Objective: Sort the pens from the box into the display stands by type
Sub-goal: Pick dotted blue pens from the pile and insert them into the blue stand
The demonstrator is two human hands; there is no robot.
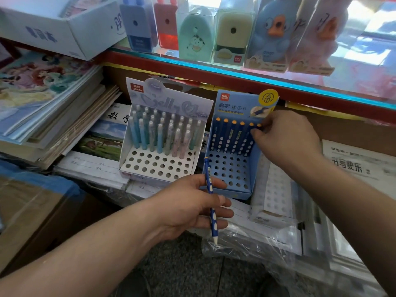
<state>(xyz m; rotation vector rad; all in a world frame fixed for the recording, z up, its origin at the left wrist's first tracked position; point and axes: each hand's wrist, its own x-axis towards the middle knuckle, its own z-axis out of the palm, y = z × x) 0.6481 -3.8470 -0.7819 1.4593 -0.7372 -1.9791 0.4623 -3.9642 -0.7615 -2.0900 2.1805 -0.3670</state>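
Two display stands sit side by side on stacked notebooks. The pale lilac stand on the left holds several pastel pens in its back rows. The blue stand on the right has a back row of dark blue pens with orange tops. My right hand pinches the rightmost pen of that row at its top. My left hand grips one dark blue pen with white dots, upright and tip down, in front of the blue stand.
A white perforated insert lies right of the blue stand over plastic wrap. Notebook piles fill the left. A cardboard box sits lower left. A glass shelf above carries boxed pencil sharpeners.
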